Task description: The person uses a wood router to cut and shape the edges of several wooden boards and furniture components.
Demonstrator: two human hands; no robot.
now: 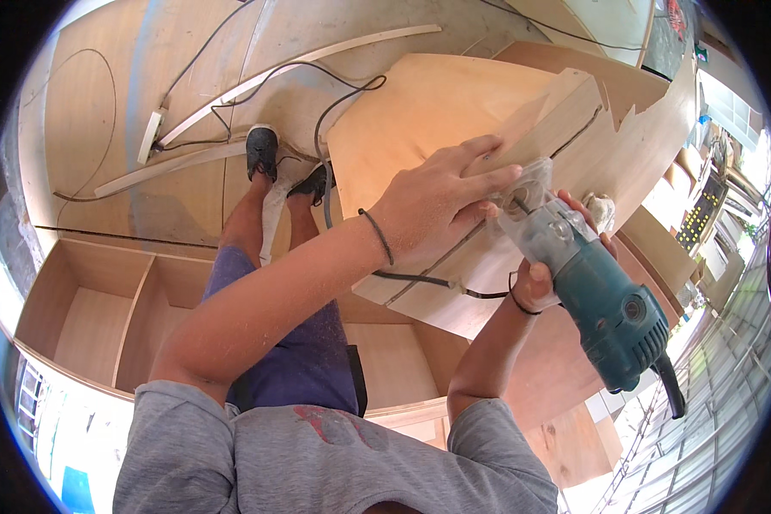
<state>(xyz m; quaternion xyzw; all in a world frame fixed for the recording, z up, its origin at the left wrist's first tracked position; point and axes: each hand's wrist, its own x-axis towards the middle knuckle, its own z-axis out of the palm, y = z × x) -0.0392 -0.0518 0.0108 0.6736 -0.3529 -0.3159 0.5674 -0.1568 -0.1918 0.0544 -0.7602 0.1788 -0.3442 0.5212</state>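
Note:
My right hand (535,283) is wrapped round a teal trim router (612,300) with a clear plastic base (535,197). The tool lies tilted, its base toward the wood and its cord end toward the lower right. My left hand (433,193) has its fingers stretched out toward the clear base, and the index fingertip appears to touch it. Below both hands is a pale wooden panel (463,300) with a dark, narrow line (578,133) running diagonally across it, partly hidden by the left hand and the router.
A large plywood sheet (437,94) lies beyond my hands. On the floor are a power strip (152,135), black cable (317,137) and thin wood strips (295,60). An open wooden cabinet frame (94,313) stands at the left. Wire mesh (702,411) borders the right.

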